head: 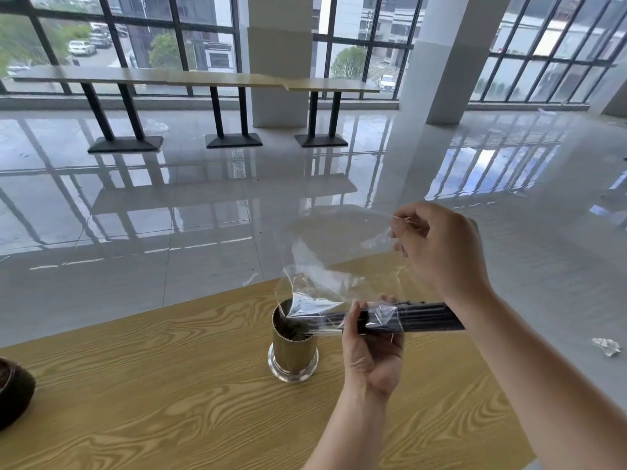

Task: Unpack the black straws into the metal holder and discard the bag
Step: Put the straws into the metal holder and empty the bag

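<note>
A bundle of black straws (424, 317) lies nearly level above the wooden table (169, 385), partly inside a clear plastic bag (315, 279). My left hand (371, 347) grips the bundle around its middle from below. My right hand (441, 245) is higher up and pinches a top edge of the bag, which stretches down to the straws. The metal holder (293, 351), a shiny cylinder on a flanged base, stands upright on the table just left of my left hand. The bag's loose end hangs over its mouth.
A dark round object (13, 391) sits at the table's left edge. A crumpled bit of clear plastic (607, 346) lies on the glossy tiled floor to the right. Long tables (203, 78) and white pillars (444, 56) stand by the far windows.
</note>
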